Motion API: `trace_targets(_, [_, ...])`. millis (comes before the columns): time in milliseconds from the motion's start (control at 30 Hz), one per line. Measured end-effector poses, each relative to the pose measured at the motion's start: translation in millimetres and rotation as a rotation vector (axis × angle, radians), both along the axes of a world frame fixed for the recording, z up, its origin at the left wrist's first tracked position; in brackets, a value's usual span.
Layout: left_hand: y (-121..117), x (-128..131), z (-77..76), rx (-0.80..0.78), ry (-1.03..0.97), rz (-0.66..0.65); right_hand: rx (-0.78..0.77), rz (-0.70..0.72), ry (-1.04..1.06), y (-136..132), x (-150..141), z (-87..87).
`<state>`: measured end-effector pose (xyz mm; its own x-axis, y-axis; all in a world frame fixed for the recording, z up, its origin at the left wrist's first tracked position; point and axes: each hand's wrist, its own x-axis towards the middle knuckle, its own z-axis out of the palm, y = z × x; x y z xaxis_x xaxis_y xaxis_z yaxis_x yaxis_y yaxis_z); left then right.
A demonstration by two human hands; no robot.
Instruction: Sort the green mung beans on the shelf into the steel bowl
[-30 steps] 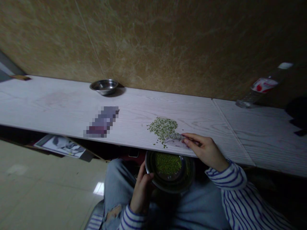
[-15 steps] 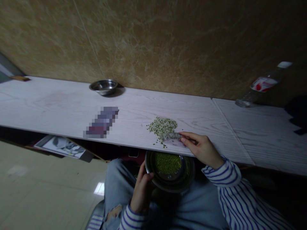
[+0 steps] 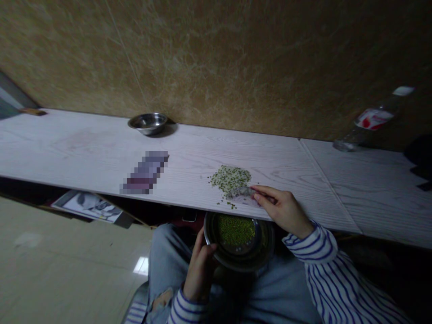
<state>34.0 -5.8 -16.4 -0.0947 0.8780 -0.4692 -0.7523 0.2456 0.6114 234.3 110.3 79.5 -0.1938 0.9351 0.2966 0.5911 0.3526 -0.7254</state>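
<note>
My left hand (image 3: 201,264) grips the left rim of a metal bowl (image 3: 266,252), held under the front edge of the shelf above my lap. Green mung beans (image 3: 236,229) lie in the bowl. Between the thumb and fingers of my right hand (image 3: 281,208) is a see-through plastic piece (image 3: 239,193); its exact kind is unclear. It touches the near side of a pile of mixed white grains and green beans (image 3: 231,177) on the white wooden shelf (image 3: 189,180). A few beans lie loose near the edge.
A small metal bowl (image 3: 147,124) stands by the wall at the back left. Left of the pile lies a flat blurred-out object (image 3: 145,173). A clear bottle (image 3: 373,119) with a white cap stands at the right. An open drawer (image 3: 91,207) juts out below the shelf.
The view has shifted very slightly. Both hands, the bowl and the pile stay almost where they were, and the plastic piece has barely moved.
</note>
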Motion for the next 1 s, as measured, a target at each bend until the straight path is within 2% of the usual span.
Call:
trace_targets(433, [0.5, -1.1, 3.3, -0.014, -0.013, 0.024, -0.044, -0.048, 0.062, 17.8, 1.1, -7.3])
trace_targets(567, [-0.4, -2.2, 1.7, -0.018, -0.002, 0.023, -0.026, -0.04, 0.114, 12.5, 3.3, -2.2])
trace_targets(700, [-0.9, -3.3, 0.7, 0.005, 0.017, 0.013, -0.001, -0.019, 0.078, 4.4, 0.3, 1.6])
trace_targets(1000, [-1.2, -7.1, 1.5, 0.026, 0.033, 0.017, -0.018, 0.016, 0.045, 1.7, -8.4, -6.0])
